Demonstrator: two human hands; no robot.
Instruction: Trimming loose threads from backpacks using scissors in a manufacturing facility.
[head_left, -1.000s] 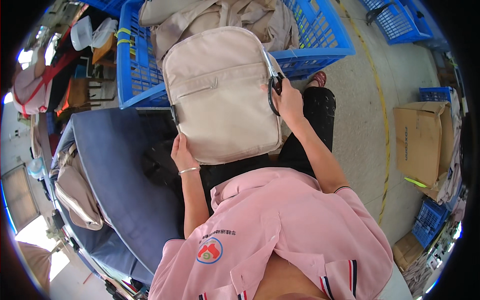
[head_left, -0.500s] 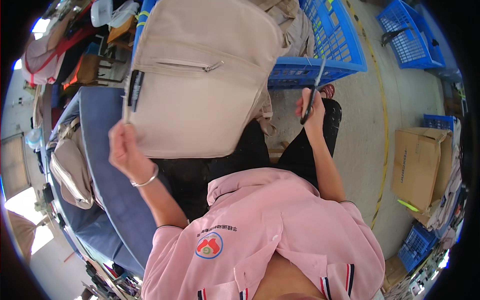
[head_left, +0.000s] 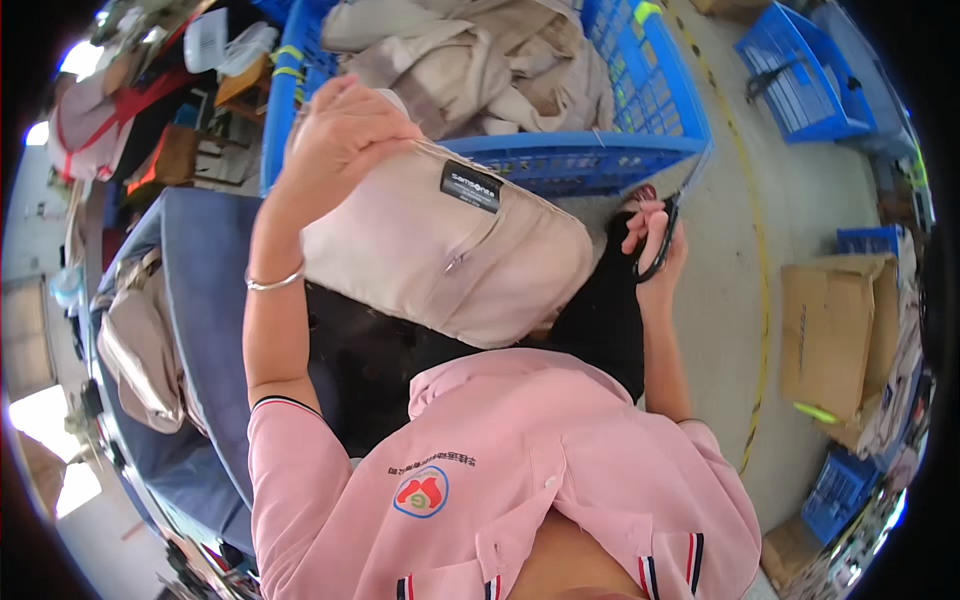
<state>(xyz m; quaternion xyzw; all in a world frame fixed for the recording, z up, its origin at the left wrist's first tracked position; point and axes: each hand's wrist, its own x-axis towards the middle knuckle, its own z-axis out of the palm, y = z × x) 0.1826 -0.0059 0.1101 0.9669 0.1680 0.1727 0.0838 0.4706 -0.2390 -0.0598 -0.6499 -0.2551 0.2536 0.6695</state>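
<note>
My left hand [head_left: 340, 135] is raised and grips the top edge of a beige backpack [head_left: 450, 250], which hangs tilted over my lap with a small black label and a zip facing me. My right hand [head_left: 655, 245] is out to the right, apart from the bag, and holds a pair of black-handled scissors [head_left: 675, 215] with the blades pointing up. A thin bracelet sits on my left wrist. I wear a pink shirt and dark trousers.
A blue plastic crate [head_left: 600, 150] full of beige bags stands in front of me. A blue padded surface [head_left: 200, 320] with another beige bag [head_left: 140, 350] lies to my left. Cardboard boxes [head_left: 835, 340] and more blue crates [head_left: 800, 75] sit on the floor at right.
My left hand has lifted the backpack from my lap and turned it, so that it now hangs from its top edge. My right hand let go of the bag and moved right with the scissors.
</note>
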